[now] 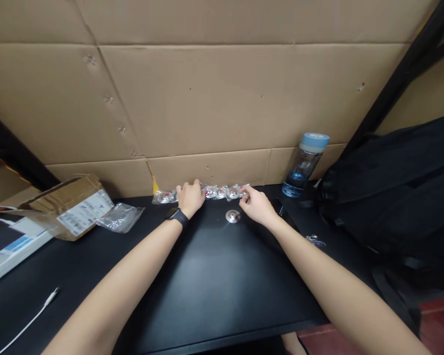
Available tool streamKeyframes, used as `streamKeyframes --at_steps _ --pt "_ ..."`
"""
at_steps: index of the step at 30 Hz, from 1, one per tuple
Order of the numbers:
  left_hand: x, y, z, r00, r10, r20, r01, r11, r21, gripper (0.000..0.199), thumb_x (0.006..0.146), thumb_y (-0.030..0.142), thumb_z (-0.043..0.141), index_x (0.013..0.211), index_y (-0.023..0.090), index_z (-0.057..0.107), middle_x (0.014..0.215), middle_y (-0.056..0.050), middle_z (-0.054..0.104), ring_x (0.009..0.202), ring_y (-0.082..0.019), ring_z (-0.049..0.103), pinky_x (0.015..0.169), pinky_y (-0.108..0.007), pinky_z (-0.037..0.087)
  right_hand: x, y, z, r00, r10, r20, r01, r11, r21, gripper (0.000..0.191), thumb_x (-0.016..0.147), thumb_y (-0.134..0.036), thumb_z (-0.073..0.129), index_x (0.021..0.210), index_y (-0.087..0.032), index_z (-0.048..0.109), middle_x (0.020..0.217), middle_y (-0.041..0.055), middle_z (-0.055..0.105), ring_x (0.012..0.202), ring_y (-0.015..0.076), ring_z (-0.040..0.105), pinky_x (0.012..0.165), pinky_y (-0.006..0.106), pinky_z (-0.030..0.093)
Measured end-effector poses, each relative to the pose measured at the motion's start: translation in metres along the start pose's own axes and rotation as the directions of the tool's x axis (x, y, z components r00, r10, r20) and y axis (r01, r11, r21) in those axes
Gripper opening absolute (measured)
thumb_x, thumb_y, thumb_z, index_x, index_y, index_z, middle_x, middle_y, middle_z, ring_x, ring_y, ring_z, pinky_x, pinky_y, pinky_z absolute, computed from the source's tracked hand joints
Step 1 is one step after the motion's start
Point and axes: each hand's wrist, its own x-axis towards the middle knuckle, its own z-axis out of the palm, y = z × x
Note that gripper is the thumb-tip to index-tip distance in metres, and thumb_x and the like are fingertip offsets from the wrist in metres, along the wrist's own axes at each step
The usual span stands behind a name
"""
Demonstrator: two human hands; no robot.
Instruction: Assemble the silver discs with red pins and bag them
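Along the foot of the cardboard wall runs a row of small round metal discs [221, 193], each in a clear plastic wrapper with a red mark. My left hand [191, 198], wearing a black watch [177, 216], is bent over the left part of this row. Its curled fingers are on a wrapped disc, which they mostly hide. At the right end, my right hand [258, 206] pinches the edge of a wrapped disc [234, 192] between thumb and fingers. One bare, shiny metal disc [233, 216] lies on the black table just in front of the row.
An opened cardboard box [77, 207] and an empty plastic bag [121, 218] lie at left, near a white cable [40, 310]. To the right stand a blue-lidded bottle [304, 165] and a black backpack [399, 187]. Cardboard [207, 98] walls off the table's back.
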Motion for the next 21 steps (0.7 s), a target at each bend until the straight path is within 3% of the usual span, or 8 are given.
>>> streamKeyframes --at_steps 4,7,11,14,16,21 --pt "-0.01 -0.012 -0.014 0.997 0.027 -0.075 -0.024 0.999 0.042 0.041 0.097 0.041 0.051 0.127 0.015 0.058 0.115 -0.023 0.072 0.122 -0.041 0.055 0.103 -0.053 0.031 -0.006 -0.008 -0.004 0.985 -0.141 0.104 0.146 0.988 -0.049 0.023 0.084 -0.02 0.066 0.106 -0.024 0.07 0.1 0.0054 0.076 0.097 0.0235 0.071 0.09 0.035 0.05" --pt "-0.017 -0.036 -0.037 0.996 0.047 -0.081 -0.043 0.998 0.053 0.033 0.099 0.037 0.045 0.12 0.018 0.063 0.118 -0.019 0.071 0.12 -0.039 0.054 0.101 -0.052 0.032 -0.008 -0.009 -0.002 0.939 -0.264 0.22 0.28 0.959 -0.047 0.03 0.083 -0.032 0.074 0.11 -0.022 0.072 0.12 0.0101 0.074 0.117 0.0281 0.066 0.103 0.04 0.048" --pt "-0.044 -0.075 -0.061 0.984 0.173 0.042 -0.174 0.984 0.037 0.019 0.094 0.034 0.056 0.099 0.026 0.073 0.112 -0.008 0.073 0.114 -0.032 0.057 0.097 -0.046 0.037 -0.008 -0.004 0.004 0.901 -0.304 0.309 0.34 0.938 -0.069 0.031 0.087 -0.032 0.071 0.115 -0.02 0.073 0.118 0.0117 0.075 0.112 0.0287 0.069 0.101 0.043 0.051" --pt "-0.074 -0.094 -0.061 0.937 0.332 0.105 -0.333 0.943 -0.01 0.018 0.093 0.039 0.062 0.1 0.03 0.075 0.12 -0.006 0.069 0.122 -0.031 0.053 0.097 -0.044 0.038 -0.008 -0.003 0.006 0.897 -0.304 0.322 0.34 0.939 -0.058 0.028 0.086 -0.03 0.071 0.112 -0.022 0.075 0.112 0.0095 0.077 0.107 0.0276 0.07 0.099 0.041 0.052" --pt "-0.09 -0.1 -0.056 0.911 0.408 0.066 -0.407 0.913 -0.024 0.019 0.096 0.038 0.06 0.105 0.029 0.075 0.124 -0.007 0.066 0.123 -0.031 0.051 0.097 -0.045 0.039 -0.009 -0.005 0.005 0.891 -0.315 0.327 0.352 0.934 -0.058 0.028 0.084 -0.028 0.073 0.112 -0.023 0.075 0.112 0.0087 0.077 0.106 0.0278 0.07 0.098 0.041 0.052" --pt "-0.097 -0.1 -0.043 0.867 0.499 -0.013 -0.497 0.866 0.059 0.017 0.097 0.029 0.061 0.106 0.027 0.076 0.133 -0.012 0.062 0.131 -0.035 0.045 0.102 -0.052 0.037 -0.012 -0.014 0.001 0.86 -0.33 0.389 0.382 0.922 -0.062 0.026 0.085 -0.021 0.07 0.111 -0.024 0.074 0.113 0.0078 0.075 0.106 0.0269 0.069 0.096 0.04 0.052"
